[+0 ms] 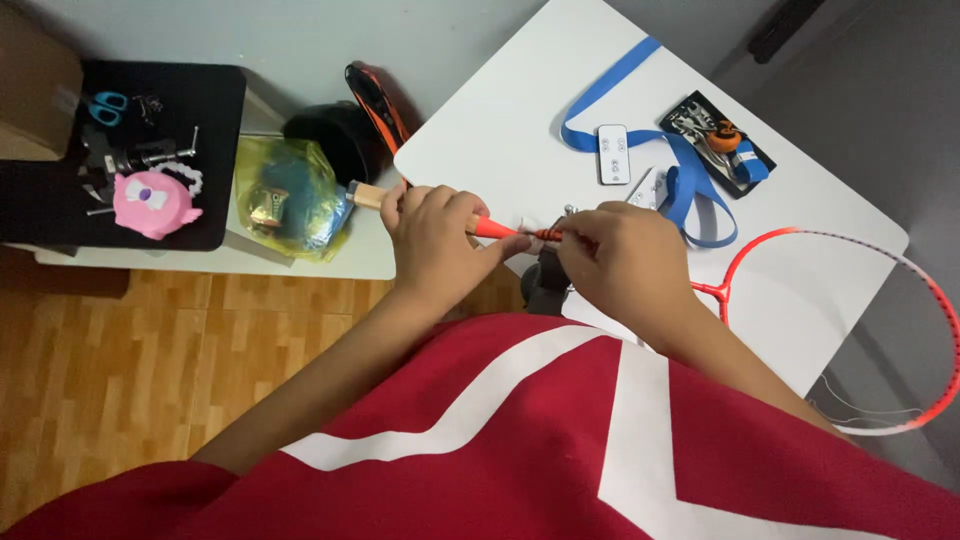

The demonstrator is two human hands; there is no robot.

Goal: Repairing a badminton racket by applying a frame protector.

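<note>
My left hand (435, 235) is closed around a racket handle with a wooden butt end (366, 195) and an orange cone (492, 229). My right hand (625, 255) pinches the thin orange shaft (546, 234) just right of the cone, over a small dark grey clamp-like object (545, 280) at the white table's (520, 120) near edge. Most of the handle is hidden in my left fist.
A red badminton racket head (860, 330) lies over the table's right corner. A blue strap (640, 110), a white remote (613, 153) and a black card of tools (718, 140) lie behind. On the left bench are a pink toy (152, 203), blue scissors (106, 106) and a yellow bag (290, 195).
</note>
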